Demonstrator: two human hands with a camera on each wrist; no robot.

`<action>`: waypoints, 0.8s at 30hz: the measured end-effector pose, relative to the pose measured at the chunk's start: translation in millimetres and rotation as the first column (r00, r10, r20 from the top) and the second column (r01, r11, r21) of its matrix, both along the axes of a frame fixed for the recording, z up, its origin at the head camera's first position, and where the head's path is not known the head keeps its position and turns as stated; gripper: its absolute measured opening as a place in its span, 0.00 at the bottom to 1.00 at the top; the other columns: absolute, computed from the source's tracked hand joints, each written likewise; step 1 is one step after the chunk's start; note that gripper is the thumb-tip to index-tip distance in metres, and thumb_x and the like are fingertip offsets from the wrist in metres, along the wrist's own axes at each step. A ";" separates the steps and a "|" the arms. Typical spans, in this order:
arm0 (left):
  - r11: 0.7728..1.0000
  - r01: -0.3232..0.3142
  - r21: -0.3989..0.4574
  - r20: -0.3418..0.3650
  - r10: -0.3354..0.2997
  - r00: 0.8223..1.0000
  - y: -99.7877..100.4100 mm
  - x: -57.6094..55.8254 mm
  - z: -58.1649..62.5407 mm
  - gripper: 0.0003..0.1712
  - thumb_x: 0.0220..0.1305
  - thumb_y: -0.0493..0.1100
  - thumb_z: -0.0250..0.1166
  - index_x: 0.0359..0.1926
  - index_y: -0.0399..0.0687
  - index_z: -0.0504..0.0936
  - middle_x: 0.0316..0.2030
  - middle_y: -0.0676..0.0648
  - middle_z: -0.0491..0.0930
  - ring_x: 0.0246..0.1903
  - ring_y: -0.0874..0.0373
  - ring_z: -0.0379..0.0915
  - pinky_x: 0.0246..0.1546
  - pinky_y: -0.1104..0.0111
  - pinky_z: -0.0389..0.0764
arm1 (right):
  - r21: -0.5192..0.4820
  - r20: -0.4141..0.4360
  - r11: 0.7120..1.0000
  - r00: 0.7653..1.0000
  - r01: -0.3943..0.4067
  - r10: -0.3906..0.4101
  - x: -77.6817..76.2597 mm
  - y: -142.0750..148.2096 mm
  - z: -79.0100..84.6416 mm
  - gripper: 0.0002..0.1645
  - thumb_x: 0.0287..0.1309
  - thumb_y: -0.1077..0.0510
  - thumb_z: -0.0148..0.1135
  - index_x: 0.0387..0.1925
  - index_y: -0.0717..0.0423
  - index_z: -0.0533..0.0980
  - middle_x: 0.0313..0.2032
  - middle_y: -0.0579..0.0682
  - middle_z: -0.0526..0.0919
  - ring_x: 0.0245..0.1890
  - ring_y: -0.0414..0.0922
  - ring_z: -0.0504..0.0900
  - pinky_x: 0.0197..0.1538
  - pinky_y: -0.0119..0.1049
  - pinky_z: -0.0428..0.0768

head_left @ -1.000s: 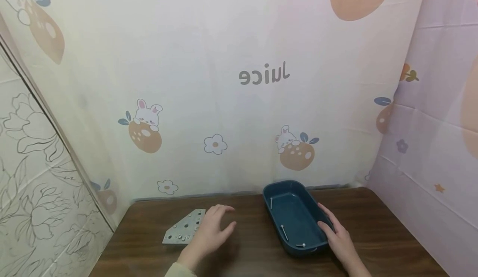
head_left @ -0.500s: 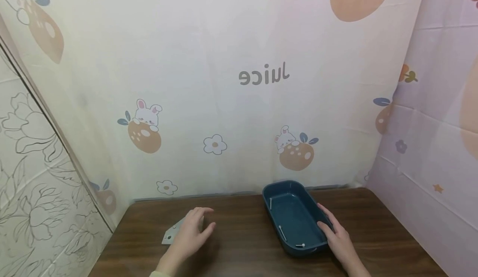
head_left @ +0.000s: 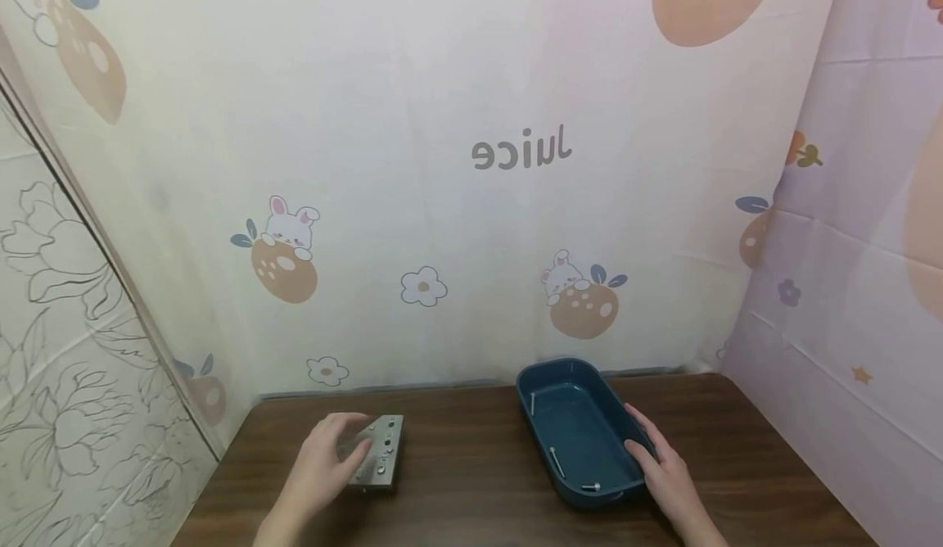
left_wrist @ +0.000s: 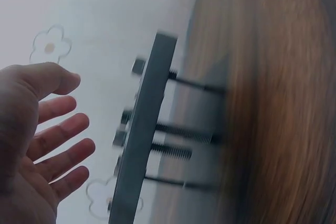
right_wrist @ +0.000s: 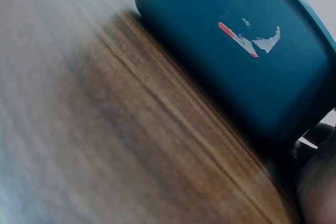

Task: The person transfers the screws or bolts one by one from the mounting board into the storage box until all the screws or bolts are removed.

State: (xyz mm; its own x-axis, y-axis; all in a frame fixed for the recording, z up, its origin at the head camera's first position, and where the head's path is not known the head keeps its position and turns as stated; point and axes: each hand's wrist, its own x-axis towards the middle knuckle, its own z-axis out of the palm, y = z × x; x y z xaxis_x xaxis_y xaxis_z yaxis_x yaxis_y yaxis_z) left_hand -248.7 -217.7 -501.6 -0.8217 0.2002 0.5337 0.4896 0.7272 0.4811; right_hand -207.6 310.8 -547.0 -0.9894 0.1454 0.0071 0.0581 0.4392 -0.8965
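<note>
On the left of the table, a grey metal plate (head_left: 389, 442) with holes has several bolts through it. In the left wrist view, the plate (left_wrist: 146, 129) stands off the tabletop on the bolt shanks, with threaded ends (left_wrist: 184, 134) below. My left hand (head_left: 311, 467) hovers over its left part, hiding that side, fingers relaxed and holding nothing. My right hand (head_left: 669, 472) grips the near right rim of a dark blue tray (head_left: 582, 424), thumb over the edge. Inside the tray lie 3 bolts: one by the left wall (head_left: 557, 463), one near the front (head_left: 592, 487), one farther back (head_left: 533, 403).
A brown wood-grain table (head_left: 457, 465) carries everything. A patterned cloth wall (head_left: 427, 203) rises right behind its back edge, and another cloth (head_left: 832, 285) hangs on the right. Between plate and tray runs bare tabletop.
My left hand has moved left across the plate, uncovering its right side and covering its left. My right hand stays on the tray, and the bolts in it keep their places.
</note>
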 end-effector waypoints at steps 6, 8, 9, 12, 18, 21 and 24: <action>1.000 0.007 0.007 0.026 -0.007 1.000 -19.6 -0.4 -0.4 0.22 0.57 0.38 0.76 0.52 0.53 0.82 0.49 0.51 0.83 0.52 0.49 0.80 0.50 0.50 0.80 | 0.008 -0.029 1.000 1.000 -0.010 0.010 1.1 1.3 -2.6 0.37 0.75 0.38 0.47 0.79 0.37 0.51 0.78 0.58 0.51 0.76 0.66 0.48 0.65 0.75 0.53; 1.000 0.024 0.008 0.052 -0.024 0.998 -24.4 0.4 -0.5 0.22 0.57 0.39 0.76 0.53 0.54 0.82 0.51 0.50 0.83 0.53 0.50 0.79 0.52 0.50 0.79 | 0.001 -0.035 1.000 0.999 -0.014 0.014 1.6 1.5 -3.0 0.37 0.75 0.38 0.47 0.79 0.37 0.52 0.78 0.57 0.51 0.76 0.66 0.48 0.65 0.75 0.53; 0.999 0.036 0.015 0.074 -0.037 0.997 -26.4 1.3 -0.3 0.22 0.58 0.39 0.76 0.53 0.55 0.81 0.51 0.50 0.83 0.54 0.50 0.78 0.53 0.49 0.79 | -0.001 -0.036 1.000 0.999 -0.015 0.015 1.7 1.6 -3.1 0.37 0.75 0.37 0.47 0.79 0.37 0.52 0.78 0.57 0.51 0.76 0.65 0.48 0.65 0.75 0.54; 0.997 0.068 0.032 0.150 -0.072 0.986 -32.8 3.7 -0.1 0.23 0.59 0.42 0.75 0.55 0.59 0.80 0.54 0.51 0.81 0.56 0.53 0.76 0.55 0.48 0.77 | -0.006 -0.045 1.000 0.999 -0.017 0.017 1.0 1.1 -3.1 0.38 0.75 0.37 0.47 0.79 0.38 0.52 0.78 0.56 0.51 0.76 0.64 0.49 0.65 0.74 0.55; 0.994 0.106 0.038 0.223 -0.112 0.968 -43.1 4.6 -1.7 0.24 0.62 0.47 0.73 0.57 0.66 0.77 0.57 0.58 0.78 0.60 0.57 0.73 0.58 0.48 0.75 | -0.014 -0.062 1.000 0.998 -0.024 0.023 0.5 0.7 -4.1 0.37 0.75 0.37 0.47 0.79 0.37 0.52 0.78 0.55 0.52 0.75 0.64 0.50 0.65 0.73 0.56; 0.993 0.113 0.033 0.245 -0.118 0.962 -46.8 3.4 -3.3 0.23 0.63 0.49 0.73 0.58 0.66 0.77 0.56 0.61 0.77 0.60 0.58 0.73 0.58 0.50 0.75 | -0.019 -0.065 0.999 0.998 -0.028 0.027 0.3 1.2 -4.9 0.37 0.75 0.38 0.47 0.79 0.37 0.53 0.78 0.55 0.52 0.75 0.64 0.50 0.65 0.73 0.57; 0.992 0.122 0.034 0.279 -0.126 0.952 -49.1 3.5 -4.1 0.24 0.63 0.51 0.72 0.58 0.66 0.77 0.57 0.60 0.77 0.60 0.56 0.73 0.59 0.52 0.75 | -0.017 -0.062 0.999 0.998 -0.030 0.029 0.4 2.1 -5.1 0.37 0.75 0.37 0.47 0.79 0.38 0.52 0.78 0.56 0.52 0.75 0.65 0.50 0.65 0.73 0.56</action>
State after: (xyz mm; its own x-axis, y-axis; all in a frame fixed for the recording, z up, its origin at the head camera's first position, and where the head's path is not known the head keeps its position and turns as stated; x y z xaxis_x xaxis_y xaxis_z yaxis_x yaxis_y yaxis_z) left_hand -245.2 -266.8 -505.7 -0.9076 0.3033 0.2901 0.4197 0.6602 0.6228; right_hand -207.2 312.9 -552.1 -0.9910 0.1165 0.0663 -0.0108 0.4233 -0.9059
